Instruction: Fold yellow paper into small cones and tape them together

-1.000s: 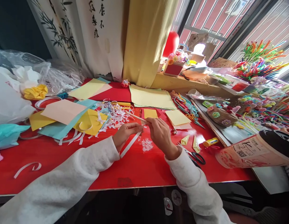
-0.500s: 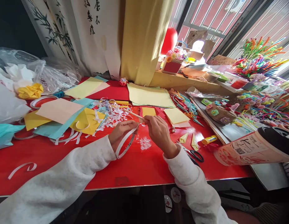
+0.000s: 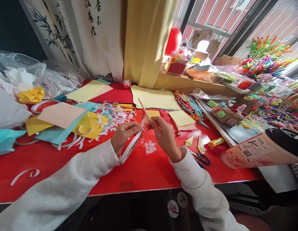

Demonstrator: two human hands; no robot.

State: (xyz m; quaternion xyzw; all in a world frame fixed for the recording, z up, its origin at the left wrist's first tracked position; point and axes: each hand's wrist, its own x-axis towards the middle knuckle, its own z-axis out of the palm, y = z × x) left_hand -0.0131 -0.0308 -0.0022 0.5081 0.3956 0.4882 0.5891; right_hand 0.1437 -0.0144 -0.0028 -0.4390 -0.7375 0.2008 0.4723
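Observation:
My left hand (image 3: 124,134) is closed, its thumb and fingers pinching a thin roll of white tape (image 3: 127,153) with printing on its inner side. A white strip at the top of the roll rises between my hands to the pink paper. My right hand (image 3: 164,136) pinches a pale pink folded piece of paper (image 3: 144,110) that narrows to a point at its upper end. The two hands are close together above the red table (image 3: 158,175). White shreds (image 3: 150,147) lie on the table beneath them.
Coloured paper sheets (image 3: 63,115) and white paper strips (image 3: 122,115) cover the left. Scissors (image 3: 203,158), a glue stick (image 3: 216,142) and small folded yellow pieces (image 3: 200,145) lie at the right. A large drink cup (image 3: 252,150) tilts near the right edge.
The pink paper has swung from pointing left to standing more upright. The tape roll has turned more edge-on, and my hands have come closer together.

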